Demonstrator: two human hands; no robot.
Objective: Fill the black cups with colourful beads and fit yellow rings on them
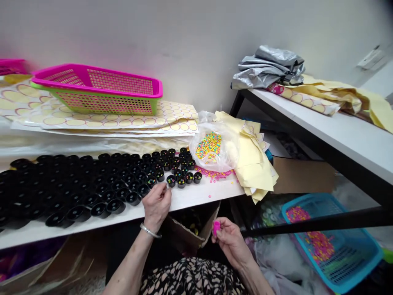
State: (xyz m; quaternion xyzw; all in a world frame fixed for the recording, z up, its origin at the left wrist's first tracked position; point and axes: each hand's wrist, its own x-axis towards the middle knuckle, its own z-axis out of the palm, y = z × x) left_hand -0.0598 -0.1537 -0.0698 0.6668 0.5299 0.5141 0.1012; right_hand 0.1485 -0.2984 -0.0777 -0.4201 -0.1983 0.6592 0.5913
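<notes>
My right hand [233,241] holds a small bright pink cup [216,228] between thumb and fingers, off the front edge of the table. At the table's front edge, my left hand [157,205] has its fingers drawn together beside the black cups [115,206]; whatever they hold, if anything, is hidden. Several cups close to that hand, such as one black cup with candies [181,181], contain small coloured pieces. Behind them a clear plastic bag [227,147] is open around many colourful candies [209,145]. Pink candies [219,175] lie loose in front of the bag.
A pink and green basket [107,98] rests on sheets printed with circles [178,116]. Yellow paper [256,164] hangs over the table's edge. At right stand a raised shelf [346,127] with a silver bag [270,67] and, lower, a blue basket [353,262]. An open cardboard box [187,233] is below.
</notes>
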